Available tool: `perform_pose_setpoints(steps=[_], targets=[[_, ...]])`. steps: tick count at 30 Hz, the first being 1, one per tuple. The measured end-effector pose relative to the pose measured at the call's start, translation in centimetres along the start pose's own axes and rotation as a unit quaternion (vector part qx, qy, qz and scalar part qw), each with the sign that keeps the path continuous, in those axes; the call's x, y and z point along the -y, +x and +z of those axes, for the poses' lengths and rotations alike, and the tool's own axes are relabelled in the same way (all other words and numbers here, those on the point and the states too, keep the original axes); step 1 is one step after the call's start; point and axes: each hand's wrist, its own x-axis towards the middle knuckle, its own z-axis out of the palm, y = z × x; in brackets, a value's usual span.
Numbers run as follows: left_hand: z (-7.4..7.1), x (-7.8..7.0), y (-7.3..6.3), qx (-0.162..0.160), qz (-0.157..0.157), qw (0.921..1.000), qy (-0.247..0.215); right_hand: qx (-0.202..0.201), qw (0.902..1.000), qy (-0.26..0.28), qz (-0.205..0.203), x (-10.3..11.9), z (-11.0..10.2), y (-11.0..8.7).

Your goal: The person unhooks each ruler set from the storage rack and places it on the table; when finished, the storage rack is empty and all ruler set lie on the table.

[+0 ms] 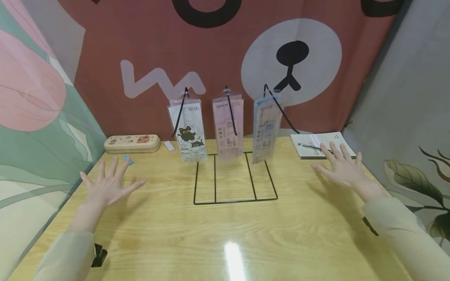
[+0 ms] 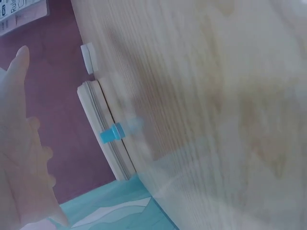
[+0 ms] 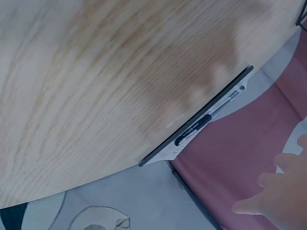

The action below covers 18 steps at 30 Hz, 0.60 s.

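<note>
My left hand [image 1: 107, 187] is held over the left side of the table, fingers spread and holding nothing. Just beyond its fingertips are a small blue object [image 1: 128, 160] and a cream pencil case [image 1: 131, 147]. On the right, my right hand [image 1: 341, 168] is likewise spread wide, its fingertips overlapping a white notebook [image 1: 332, 139] in the head view. A black pen [image 1: 309, 146] lies on that notebook. Between the hands stands a black wire rack [image 1: 235, 201]. From its hooks hang a white ruler-set pack [image 1: 193, 142], a pink pack [image 1: 225, 150] and a blue-edged pack [image 1: 261, 146].
A white eraser [image 1: 169, 146] lies right of the pencil case. The wooden table [image 1: 168, 238] ends at a reddish-brown cloth backdrop [image 1: 147, 43]. Patterned cloth [image 1: 31, 156] borders the left, and grey cloth [image 1: 404, 105] the right.
</note>
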Motion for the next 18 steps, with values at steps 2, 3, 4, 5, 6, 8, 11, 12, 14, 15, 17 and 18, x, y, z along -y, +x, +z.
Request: perform_pose_setpoints(steps=[2, 3, 4, 5, 6, 8, 11, 12, 14, 15, 17, 18], targets=[[0.0, -0.2, -0.2, 0.005, 0.004, 1.0, 0.002, -0.004, 1.0, 0.0, 0.0, 0.2, -0.1, -0.2], [0.1, -0.2, -0.3, 0.007, 0.005, 1.0, 0.002, -0.004, 1.0, 0.001, 0.001, 0.3, -0.2, -0.4], [0.1, -0.4, -0.5, 0.01, 0.005, 0.9999, 0.004, -0.003, 1.0, 0.003, 0.0, 0.4, -0.2, -0.5], [0.1, -0.5, -0.7, 0.012, 0.006, 0.9999, 0.006, -0.001, 1.0, 0.006, -0.002, 0.5, -0.3, -0.6], [0.1, -0.7, -0.9, 0.013, 0.007, 0.9998, 0.01, 0.0, 0.9999, 0.011, -0.003, 0.6, -0.4, -0.7], [0.2, -1.1, -1.2, 0.011, 0.01, 0.9998, 0.015, 0.003, 0.9997, 0.024, -0.008, 0.9, -0.5, -1.0], [0.4, -1.9, -1.7, 0.006, 0.015, 0.9997, 0.019, -0.002, 0.9987, 0.046, -0.021, 1.3, -0.5, -1.3], [0.5, -2.2, -1.9, 0.006, 0.016, 0.9997, 0.019, -0.003, 0.9983, 0.053, -0.025, 1.5, -0.5, -1.4], [0.6, -2.8, -2.2, 0.008, 0.021, 0.9996, 0.015, -0.007, 0.9972, 0.066, -0.034, 1.9, -0.4, -1.6], [0.7, -3.2, -2.4, 0.012, 0.023, 0.9996, 0.014, -0.009, 0.9966, 0.074, -0.037, 2.2, -0.4, -1.6], [0.8, -4.0, -2.8, 0.018, 0.03, 0.9994, 0.008, -0.013, 0.9952, 0.087, -0.044, 2.8, -0.2, -1.6], [0.9, -4.4, -3.0, 0.021, 0.033, 0.9992, 0.005, -0.019, 0.994, 0.095, -0.052, 3.1, -0.1, -1.5]])
